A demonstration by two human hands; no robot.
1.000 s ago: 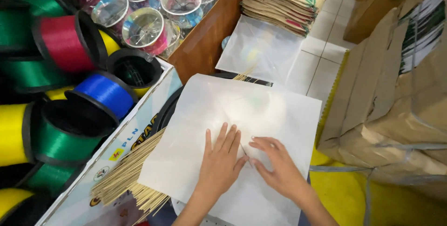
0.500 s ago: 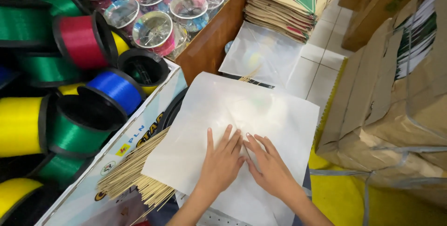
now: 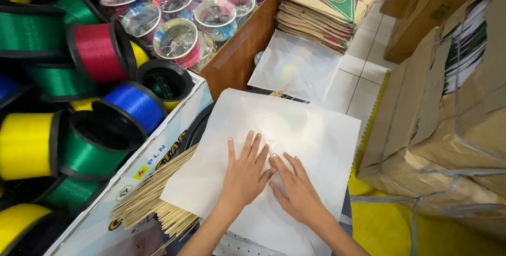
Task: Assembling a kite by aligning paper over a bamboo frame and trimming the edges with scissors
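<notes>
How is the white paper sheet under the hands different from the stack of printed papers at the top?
The white sheet is plain, single and lies spread flat under both hands; the printed stack is many brown sheets piled up, with red and green star shapes, and nobody touches it. Both are thin paper with straight edges.

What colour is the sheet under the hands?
White, slightly translucent paper sheet, plain with no print; both hands lie flat on it. The head view shows it best.

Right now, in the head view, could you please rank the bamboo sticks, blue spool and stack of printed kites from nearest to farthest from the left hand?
1. Bamboo sticks, just left of the left hand.
2. Blue spool, up left.
3. Stack of printed kites, far top.
</notes>
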